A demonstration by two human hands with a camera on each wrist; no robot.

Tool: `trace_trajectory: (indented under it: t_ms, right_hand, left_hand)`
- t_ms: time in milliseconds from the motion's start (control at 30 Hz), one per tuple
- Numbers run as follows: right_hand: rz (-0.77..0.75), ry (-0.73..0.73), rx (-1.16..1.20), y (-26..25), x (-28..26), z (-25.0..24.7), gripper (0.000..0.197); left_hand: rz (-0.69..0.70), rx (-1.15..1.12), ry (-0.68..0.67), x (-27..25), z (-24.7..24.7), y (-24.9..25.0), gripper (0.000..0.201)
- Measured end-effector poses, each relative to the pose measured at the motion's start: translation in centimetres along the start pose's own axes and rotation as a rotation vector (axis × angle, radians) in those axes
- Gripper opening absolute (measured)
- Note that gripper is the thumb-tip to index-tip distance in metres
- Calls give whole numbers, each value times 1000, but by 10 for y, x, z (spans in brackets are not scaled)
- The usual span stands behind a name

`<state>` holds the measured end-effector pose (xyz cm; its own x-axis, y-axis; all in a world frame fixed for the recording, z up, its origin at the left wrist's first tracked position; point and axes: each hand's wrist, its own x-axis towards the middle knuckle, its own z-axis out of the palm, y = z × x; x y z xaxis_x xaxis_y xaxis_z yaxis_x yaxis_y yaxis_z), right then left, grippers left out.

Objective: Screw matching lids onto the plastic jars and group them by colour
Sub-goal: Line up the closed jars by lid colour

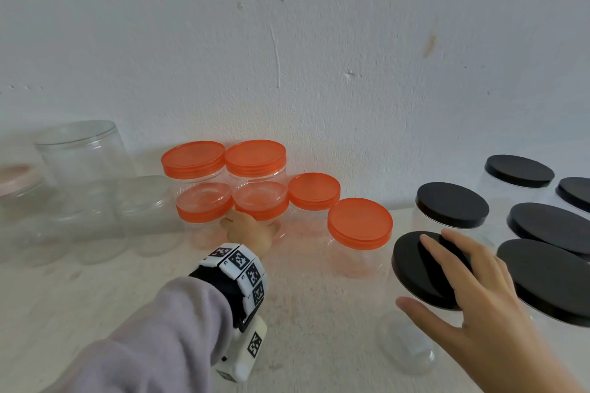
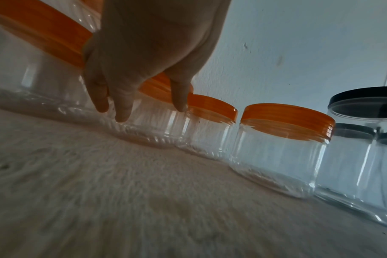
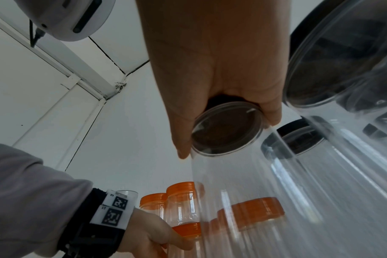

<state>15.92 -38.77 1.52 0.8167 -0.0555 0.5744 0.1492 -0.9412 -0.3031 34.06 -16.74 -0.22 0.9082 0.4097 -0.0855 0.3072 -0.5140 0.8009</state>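
Right hand laid over the round black screw lid of a tall clear plastic jar, fingers spread across the top, thumb curled down against the near rim. Seen from the right wrist, fingertips and thumb wrapped round the lid's edge, with the jar tilted and its clear body running down below the palm. Held jar just in front of five other black-lidded clear jars grouped at the right.

Left hand reached forward to the orange-lidded clear plastic jars against the white wall. Two pairs stacked one upon another, two single ones further right, the nearest close beside the held black lid. From the left wrist, fingers straight and pointing down, tips at the wall of a lower orange-lidded jar; whether touching or just short, cannot tell. Nothing gripped there.

Clear jars with clear lids grouped at far left, blurred. All standing on a pale textured tabletop.
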Motion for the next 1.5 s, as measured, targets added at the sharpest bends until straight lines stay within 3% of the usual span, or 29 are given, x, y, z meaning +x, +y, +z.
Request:
trace_trajectory:
  t_ms: [367,500,633,767,900,1267,1500]
  right_hand:
    - [28,-4,10,-1,0,0,72]
    - [12,-5,7,-2,0,0,71]
    - [40,-8,44,-2,-1,1,72]
    - [44,-32,69,-3,-2,-1,73]
    - [62,-48,116,-4,-3,-4,75]
    - [74,-87,161,-3,-3,-5,82]
    - [86,-147,161,-2,-1,-7,88]
  left_hand:
    - [-25,-32,-8,5,11,8,90]
    - [-63,-33,-159,-3,11,-1,92]
    - [178,-78,-441,-31,18,-4,86]
    - [510,91,-511,-50,27,19,109]
    - [544,179,-555,-54,41,34,118]
    - [590,52,-469,-51,49,43,113]
    - [656,-144,-336,-38,16,88,85]
